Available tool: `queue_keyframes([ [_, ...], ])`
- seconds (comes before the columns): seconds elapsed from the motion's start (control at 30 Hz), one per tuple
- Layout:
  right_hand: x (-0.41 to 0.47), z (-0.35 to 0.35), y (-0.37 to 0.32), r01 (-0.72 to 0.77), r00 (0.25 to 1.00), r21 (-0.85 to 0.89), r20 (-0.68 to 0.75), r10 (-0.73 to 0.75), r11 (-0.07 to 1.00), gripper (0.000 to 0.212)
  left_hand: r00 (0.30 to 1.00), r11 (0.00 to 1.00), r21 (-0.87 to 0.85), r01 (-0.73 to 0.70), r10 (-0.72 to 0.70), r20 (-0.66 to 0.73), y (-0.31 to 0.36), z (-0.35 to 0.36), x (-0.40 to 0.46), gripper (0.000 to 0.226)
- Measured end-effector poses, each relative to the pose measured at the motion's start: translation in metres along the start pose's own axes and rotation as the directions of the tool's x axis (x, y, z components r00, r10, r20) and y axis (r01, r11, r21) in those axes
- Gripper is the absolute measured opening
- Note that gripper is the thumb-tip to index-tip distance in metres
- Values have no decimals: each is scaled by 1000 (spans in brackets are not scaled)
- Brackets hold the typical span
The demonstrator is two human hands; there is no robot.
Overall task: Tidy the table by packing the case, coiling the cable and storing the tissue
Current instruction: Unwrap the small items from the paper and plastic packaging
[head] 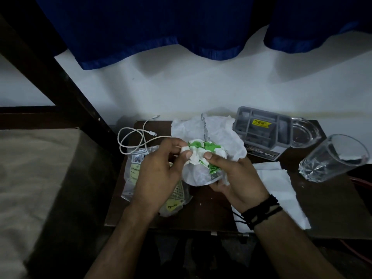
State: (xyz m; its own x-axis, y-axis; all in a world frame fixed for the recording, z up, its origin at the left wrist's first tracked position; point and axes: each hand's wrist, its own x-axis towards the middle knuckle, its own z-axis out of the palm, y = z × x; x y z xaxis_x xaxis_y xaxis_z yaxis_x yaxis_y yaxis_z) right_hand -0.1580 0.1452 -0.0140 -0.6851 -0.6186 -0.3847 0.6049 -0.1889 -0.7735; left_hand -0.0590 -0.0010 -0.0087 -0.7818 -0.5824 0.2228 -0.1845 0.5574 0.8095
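Though dim, dark table (205, 216); white wall (181, 87)

I see both hands over the dark table (201, 214): my left hand (161, 170) pinches a crumpled white-and-green tissue (201, 153) while my right hand (237, 178) cups a white plastic bag (217, 133) under it. A loose white cable (132, 137) lies far left, a grey case (261, 127) far right beside 1 clear glass (334, 158).

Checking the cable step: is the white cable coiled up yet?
Not yet. The white cable lies on the table in one loose loop, both plug ends trailing free, with neither hand touching it.
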Motion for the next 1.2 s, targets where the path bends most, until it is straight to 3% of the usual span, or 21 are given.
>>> queue_keyframes([
  [0.1, 1, -1, 0, 30, 996, -15, -88, -32, 999, 36, 997, 990, -135, 40, -49, -61, 3, 0, 1, 16],
  [0.23, -1, 2, -1, 76, 989, -59, -126, -83, 995, 28, 986, 975, -220, -33, -4, -165, 18, 1, 0, 20],
  [0.43, -6, 12, 3, -34, 998, -97, 44, 38, 995, 25, 981, 984, 99, -146, 157, -117, 2, 16, -6, 12],
  [0.5, -8, 13, 4, -11, 997, -127, 70, 20, 992, 24, 978, 982, 104, -158, 170, -117, 0, 15, -5, 12],
  [0.63, -5, 13, 5, 59, 998, -55, 12, -59, 997, 27, 981, 981, 46, -189, 190, -35, 0, 12, -2, 17],
  [0.83, 0, 6, 7, 6, 989, 18, -149, -3, 1000, 22, 944, 956, 108, -272, 244, 223, 0, 16, -2, 38],
  [1.0, 4, 3, 8, -33, 984, 121, -172, 54, 992, 34, 906, 972, 71, -222, 179, 383, 1, 9, -1, 56],
  [1.1, 4, 2, 7, -64, 984, 106, -160, 81, 992, 34, 907, 975, 53, -217, 181, 381, 1, 3, 0, 61],
  [1.2, 2, 4, 6, -123, 985, 55, -117, 128, 991, 31, 948, 988, 9, -157, 148, 280, -3, -1, 3, 48],
])
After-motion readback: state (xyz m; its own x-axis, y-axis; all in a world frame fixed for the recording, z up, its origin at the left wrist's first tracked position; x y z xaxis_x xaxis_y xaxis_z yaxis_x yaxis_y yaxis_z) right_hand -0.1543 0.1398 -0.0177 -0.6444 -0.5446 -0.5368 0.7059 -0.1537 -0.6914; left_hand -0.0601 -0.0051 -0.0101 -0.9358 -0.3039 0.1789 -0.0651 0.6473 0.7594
